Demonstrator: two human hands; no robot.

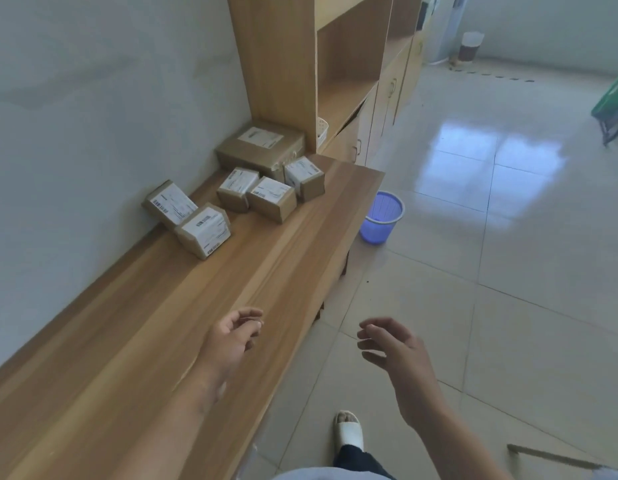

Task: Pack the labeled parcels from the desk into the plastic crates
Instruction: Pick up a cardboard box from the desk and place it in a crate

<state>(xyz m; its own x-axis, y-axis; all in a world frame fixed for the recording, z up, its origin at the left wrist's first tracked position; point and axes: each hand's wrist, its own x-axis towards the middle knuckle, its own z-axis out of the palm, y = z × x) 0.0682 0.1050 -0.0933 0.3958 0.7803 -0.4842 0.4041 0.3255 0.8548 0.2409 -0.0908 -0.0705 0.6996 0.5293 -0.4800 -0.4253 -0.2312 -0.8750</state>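
Note:
Several brown cardboard parcels with white labels lie at the far end of the wooden desk (pixel 155 341). The largest parcel (pixel 261 147) is by the shelf unit. Three small ones sit in front of it, among them one at the desk's right side (pixel 305 178) and one in the middle (pixel 271 198). Two more, one leaning on the wall (pixel 169 204) and one in front (pixel 204 231), lie to the left. My left hand (pixel 235 336) hovers over the desk's near edge, fingers loosely curled, empty. My right hand (pixel 392 344) hangs over the floor, fingers apart, empty. No crate is in view.
A tall wooden shelf unit (pixel 283 64) stands at the desk's far end, with a white basket (pixel 322 130) inside. A blue plastic bin (pixel 382 216) sits on the tiled floor by the desk. A green object (pixel 612 102) is at the right edge. My slippered foot (pixel 349 429) is below.

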